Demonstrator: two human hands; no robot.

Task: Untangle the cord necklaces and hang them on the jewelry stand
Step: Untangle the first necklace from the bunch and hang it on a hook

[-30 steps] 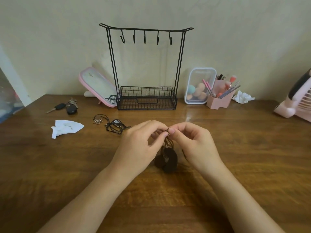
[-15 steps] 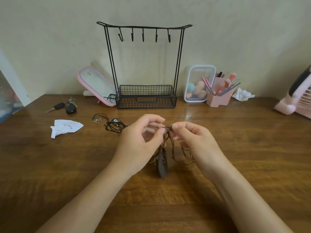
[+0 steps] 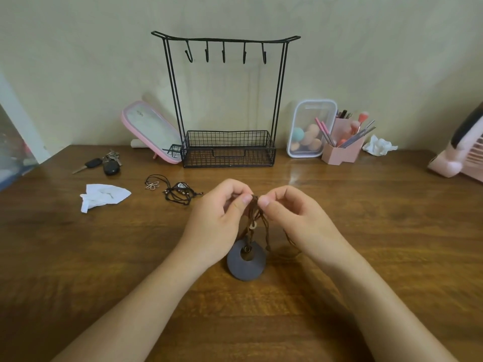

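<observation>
A brown cord necklace [image 3: 264,226] hangs in a tangled bunch between my hands, its dark round disc pendant [image 3: 245,261] dangling face-on just above the wooden table [image 3: 366,218]. My left hand [image 3: 219,220] and my right hand [image 3: 295,218] both pinch the top of the cords with thumb and forefinger. A tangle of black cord necklaces [image 3: 177,192] with a flower charm lies on the table to the left. The black wire jewelry stand [image 3: 226,100] with several bare hooks stands against the back wall.
Car keys [image 3: 103,164] and a crumpled white tissue [image 3: 103,195] lie at the left. A pink mirror [image 3: 151,131] leans beside the stand. A clear sponge box [image 3: 309,129], a pink brush holder [image 3: 342,147] and a pink fan [image 3: 462,152] sit at the right.
The pendant has turned from edge-on to face-on while hanging. My hands stay together on the cords and have drawn slightly nearer each other at the pinch.
</observation>
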